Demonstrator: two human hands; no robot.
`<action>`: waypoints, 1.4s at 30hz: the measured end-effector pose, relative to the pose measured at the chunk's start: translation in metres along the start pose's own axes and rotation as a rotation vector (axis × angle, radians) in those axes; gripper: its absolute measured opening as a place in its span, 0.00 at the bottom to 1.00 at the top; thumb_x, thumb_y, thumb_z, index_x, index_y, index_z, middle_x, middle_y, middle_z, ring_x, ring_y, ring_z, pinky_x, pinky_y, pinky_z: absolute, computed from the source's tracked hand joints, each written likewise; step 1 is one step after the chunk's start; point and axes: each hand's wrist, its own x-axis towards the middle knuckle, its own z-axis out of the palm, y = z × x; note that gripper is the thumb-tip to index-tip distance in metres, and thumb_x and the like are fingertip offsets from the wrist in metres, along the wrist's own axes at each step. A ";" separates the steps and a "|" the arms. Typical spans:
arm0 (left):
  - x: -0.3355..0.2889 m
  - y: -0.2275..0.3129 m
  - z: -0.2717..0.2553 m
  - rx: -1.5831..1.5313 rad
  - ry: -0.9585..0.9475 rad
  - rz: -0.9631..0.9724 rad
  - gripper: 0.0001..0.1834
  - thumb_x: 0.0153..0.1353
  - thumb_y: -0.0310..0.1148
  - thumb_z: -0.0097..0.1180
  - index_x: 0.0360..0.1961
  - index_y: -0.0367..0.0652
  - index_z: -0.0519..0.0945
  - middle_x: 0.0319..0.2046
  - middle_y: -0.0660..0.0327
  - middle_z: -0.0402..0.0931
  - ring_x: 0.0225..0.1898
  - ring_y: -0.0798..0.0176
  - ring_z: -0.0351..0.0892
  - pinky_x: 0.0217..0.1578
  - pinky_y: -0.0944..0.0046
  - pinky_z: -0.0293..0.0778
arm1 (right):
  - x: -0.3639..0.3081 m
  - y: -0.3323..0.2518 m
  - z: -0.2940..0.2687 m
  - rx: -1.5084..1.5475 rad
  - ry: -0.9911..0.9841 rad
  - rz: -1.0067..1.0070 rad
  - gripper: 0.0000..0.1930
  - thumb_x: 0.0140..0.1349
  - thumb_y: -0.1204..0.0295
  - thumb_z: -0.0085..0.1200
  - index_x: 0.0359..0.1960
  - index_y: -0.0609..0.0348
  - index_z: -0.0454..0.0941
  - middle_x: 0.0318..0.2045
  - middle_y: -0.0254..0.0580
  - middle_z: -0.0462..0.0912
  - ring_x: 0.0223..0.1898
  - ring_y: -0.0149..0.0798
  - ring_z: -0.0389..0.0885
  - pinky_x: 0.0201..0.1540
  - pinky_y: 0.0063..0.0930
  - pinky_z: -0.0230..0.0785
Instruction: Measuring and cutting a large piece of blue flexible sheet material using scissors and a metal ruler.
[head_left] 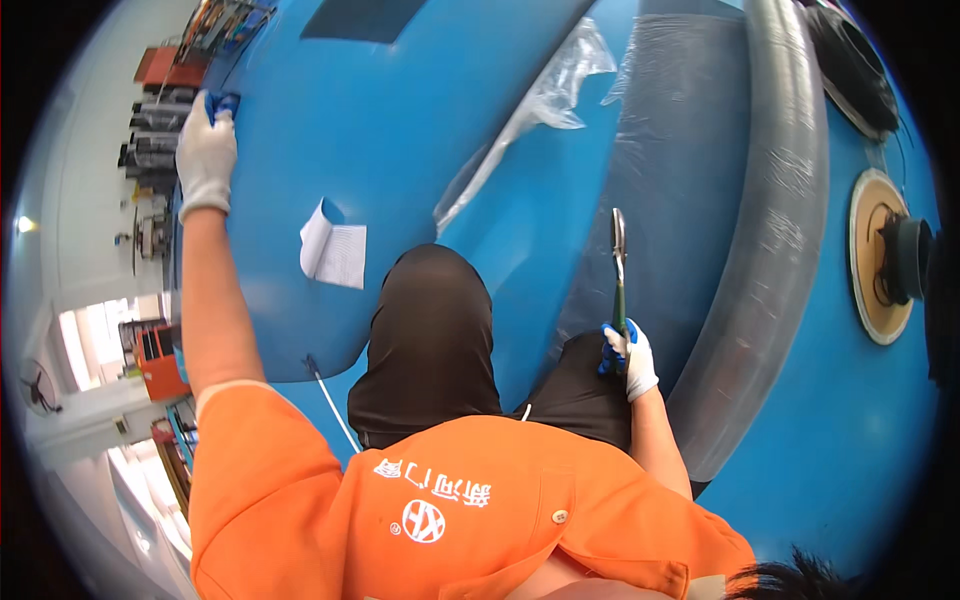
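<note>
My left hand, in a white glove with a blue palm side, is raised at the far left with its fingers curled closed. It is by the left side of a broad blue, shiny sheet-like surface; whatever lies in its grip is hidden. Low on the right, my right hand, gloved the same way, is closed round the green handles of metal shears. Their blades point away from me, above a dark strip under clear film. My dark-trousered knee is between the two hands.
White papers with a curled page lie left of centre. Crumpled clear film lies ahead. A long plastic-wrapped roll curves along the right, beside a round wooden disc and black round part. A thin white rod is near my knee.
</note>
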 end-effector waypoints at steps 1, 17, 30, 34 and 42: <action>0.000 -0.011 0.000 -0.007 -0.018 0.003 0.24 0.62 0.43 0.48 0.56 0.41 0.72 0.45 0.44 0.78 0.48 0.41 0.77 0.48 0.50 0.71 | 0.000 0.000 0.001 -0.012 0.009 0.008 0.10 0.59 0.70 0.61 0.33 0.56 0.70 0.16 0.29 0.65 0.13 0.26 0.63 0.15 0.25 0.62; 0.062 -0.181 0.155 -0.104 -0.022 0.009 0.14 0.58 0.39 0.55 0.37 0.39 0.76 0.34 0.44 0.77 0.42 0.42 0.76 0.44 0.53 0.72 | 0.008 -0.002 0.042 -0.371 0.157 0.035 0.10 0.60 0.68 0.60 0.33 0.57 0.71 0.18 0.28 0.67 0.16 0.25 0.65 0.17 0.23 0.62; -0.257 -0.250 0.294 -0.159 -0.501 -0.354 0.31 0.58 0.46 0.54 0.60 0.42 0.67 0.64 0.42 0.58 0.63 0.41 0.60 0.61 0.46 0.61 | 0.042 0.022 0.129 -1.122 0.104 -0.088 0.12 0.56 0.72 0.64 0.37 0.62 0.76 0.23 0.29 0.75 0.23 0.25 0.71 0.28 0.20 0.65; -0.442 -0.250 0.308 -0.213 -1.043 -0.805 0.40 0.54 0.45 0.61 0.64 0.37 0.61 0.64 0.38 0.55 0.64 0.38 0.60 0.62 0.49 0.62 | 0.053 0.032 0.157 -1.529 0.210 -0.044 0.16 0.55 0.64 0.63 0.39 0.62 0.74 0.30 0.48 0.83 0.32 0.48 0.82 0.37 0.33 0.72; -0.537 -0.283 0.357 -0.141 -0.631 -1.977 0.46 0.50 0.54 0.65 0.62 0.34 0.62 0.63 0.42 0.58 0.63 0.40 0.62 0.61 0.50 0.64 | 0.093 0.048 0.197 -1.677 0.350 0.145 0.25 0.56 0.59 0.58 0.50 0.60 0.67 0.38 0.60 0.81 0.42 0.59 0.80 0.45 0.45 0.71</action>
